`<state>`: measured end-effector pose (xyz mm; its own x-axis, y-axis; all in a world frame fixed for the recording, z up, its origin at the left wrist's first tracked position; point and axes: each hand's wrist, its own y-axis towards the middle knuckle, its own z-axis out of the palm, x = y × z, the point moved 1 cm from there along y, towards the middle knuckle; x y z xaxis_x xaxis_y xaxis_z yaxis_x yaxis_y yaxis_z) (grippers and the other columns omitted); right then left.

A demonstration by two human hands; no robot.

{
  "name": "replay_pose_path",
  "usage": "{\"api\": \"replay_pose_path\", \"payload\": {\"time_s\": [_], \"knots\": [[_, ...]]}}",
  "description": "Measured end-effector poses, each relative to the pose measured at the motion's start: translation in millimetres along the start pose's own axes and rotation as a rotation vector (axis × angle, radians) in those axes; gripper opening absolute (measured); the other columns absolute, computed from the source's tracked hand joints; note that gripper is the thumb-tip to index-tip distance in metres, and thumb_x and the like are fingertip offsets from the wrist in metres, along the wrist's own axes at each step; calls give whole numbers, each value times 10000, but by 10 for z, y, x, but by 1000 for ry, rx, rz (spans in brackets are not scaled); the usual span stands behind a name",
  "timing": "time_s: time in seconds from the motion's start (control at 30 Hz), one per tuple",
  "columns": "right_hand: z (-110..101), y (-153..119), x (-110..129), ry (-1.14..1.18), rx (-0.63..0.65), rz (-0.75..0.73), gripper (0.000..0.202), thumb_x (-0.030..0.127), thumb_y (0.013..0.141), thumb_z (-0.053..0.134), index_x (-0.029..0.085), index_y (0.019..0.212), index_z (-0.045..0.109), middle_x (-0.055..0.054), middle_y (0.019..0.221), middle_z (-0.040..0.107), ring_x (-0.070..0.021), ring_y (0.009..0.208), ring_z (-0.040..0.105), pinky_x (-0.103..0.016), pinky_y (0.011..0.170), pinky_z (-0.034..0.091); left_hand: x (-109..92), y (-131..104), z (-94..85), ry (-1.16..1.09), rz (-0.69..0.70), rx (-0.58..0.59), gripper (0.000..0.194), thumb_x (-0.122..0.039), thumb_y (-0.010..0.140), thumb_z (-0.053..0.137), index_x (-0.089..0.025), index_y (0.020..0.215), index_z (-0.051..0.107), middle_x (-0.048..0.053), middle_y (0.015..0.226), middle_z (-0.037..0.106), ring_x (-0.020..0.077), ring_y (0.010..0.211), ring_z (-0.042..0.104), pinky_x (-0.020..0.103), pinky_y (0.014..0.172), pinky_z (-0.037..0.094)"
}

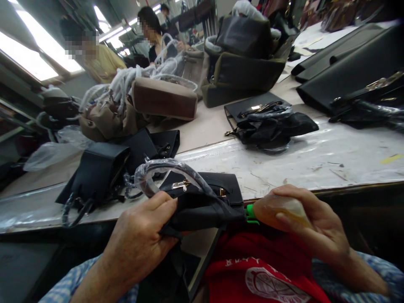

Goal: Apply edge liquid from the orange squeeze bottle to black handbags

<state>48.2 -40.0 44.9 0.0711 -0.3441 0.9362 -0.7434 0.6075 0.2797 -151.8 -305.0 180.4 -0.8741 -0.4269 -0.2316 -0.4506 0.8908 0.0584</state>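
My left hand [135,235] pinches the dark fabric edge of a black handbag [202,212] at the front edge of the table. The bag has gold-coloured hardware and a handle [176,166] wrapped in clear plastic. In my right hand [315,223] is a squeeze bottle [280,210] of amber liquid with a green cap. The bottle lies tilted sideways, its cap end right at the bag's right edge. Whether the tip touches the bag is hard to make out.
Other black bags [97,168] lie on the left, and another black bag [268,122] lies beyond mine. Taupe bags [166,99] with wrapped handles and dark olive bags [246,75] are piled farther back. Large black bags [350,71] stand at right. Two people [102,63] are behind the piles.
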Motion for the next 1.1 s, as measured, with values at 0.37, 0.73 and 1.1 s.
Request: {"api": "replay_pose_path", "payload": {"time_s": [0.37,0.73,1.1], "knots": [[-26,20,42,-70,9,-64,222,305,887,781,300,1105,741,-13,937,787,-217,737,760,-265,629,627,-16,-10,-11,35,26,-9,141,-169,941,662,-247,1056,638,-12,973,648,171,817,673,266,668,479],[7,-42,69,-54,-31,-12,236,377,913,777,299,1133,746,-32,965,783,-228,744,751,-286,614,621,-21,11,7,12,6,-2,176,-173,940,670,-257,1094,653,-14,988,656,169,838,680,261,680,489],[-36,-103,140,-29,22,13,278,384,857,821,283,1112,776,-60,1003,806,-282,840,798,-307,667,669,-50,23,4,11,22,-25,249,-152,933,672,-259,1158,663,-6,990,658,170,846,686,256,673,493]]}}
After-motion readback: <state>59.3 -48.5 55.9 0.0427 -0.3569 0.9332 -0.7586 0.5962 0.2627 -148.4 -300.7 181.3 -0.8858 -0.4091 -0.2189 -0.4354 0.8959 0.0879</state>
